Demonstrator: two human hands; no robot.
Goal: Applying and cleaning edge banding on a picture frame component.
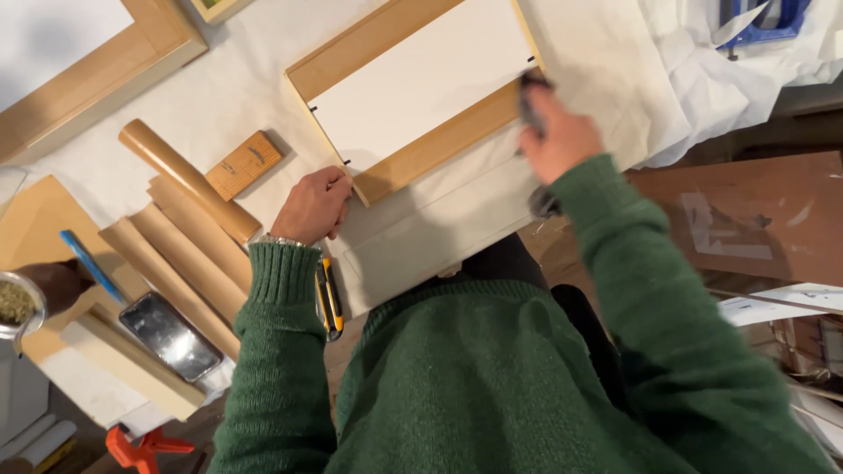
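Note:
A wooden frame (404,39) with a white backing board (421,83) lies face down on the paper-covered table. My left hand (312,206) presses on the frame's near left corner, fingers curled. At the frame's near right corner, my right hand (558,136) grips a dark tool (529,101) held against the edge. A sheet of white paper (421,233) lies under the frame toward me. Both arms wear green knitted sleeves.
Rolls of brown paper (180,219), a small wooden block (243,164) and a yellow utility knife (329,298) lie to the left. A larger frame (97,75) is at far left. A metal scraper (167,333), a blue pen (92,263), orange clamp (140,448), crumpled white paper (702,61).

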